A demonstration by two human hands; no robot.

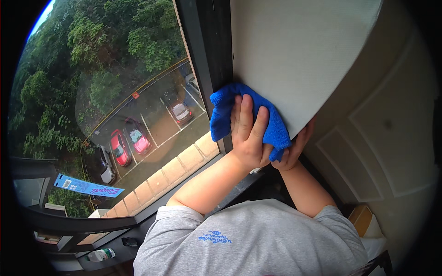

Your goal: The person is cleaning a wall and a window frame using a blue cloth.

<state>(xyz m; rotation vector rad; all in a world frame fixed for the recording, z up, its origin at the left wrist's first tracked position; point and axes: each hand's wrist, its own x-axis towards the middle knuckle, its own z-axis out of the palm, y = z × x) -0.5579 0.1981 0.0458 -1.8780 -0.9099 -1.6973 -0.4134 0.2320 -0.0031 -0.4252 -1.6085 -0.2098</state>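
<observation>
A blue cloth lies bunched against the lower end of a white, finely textured panel, beside the dark window frame. My left hand presses it there, its fingers stretched over the fabric and slightly parted. One corner of the cloth folds over toward the frame, and another hangs down between my wrists. To the right, my right hand curls round the panel's edge, close to the cloth's lower corner. Part of its fingers is hidden behind the panel.
Left of the dark window frame is glass, with trees and parked cars outside, far below. A blue printed strip shows at the window's lower left. A bottle and a dark object lie on the sill. A pale wall stands right.
</observation>
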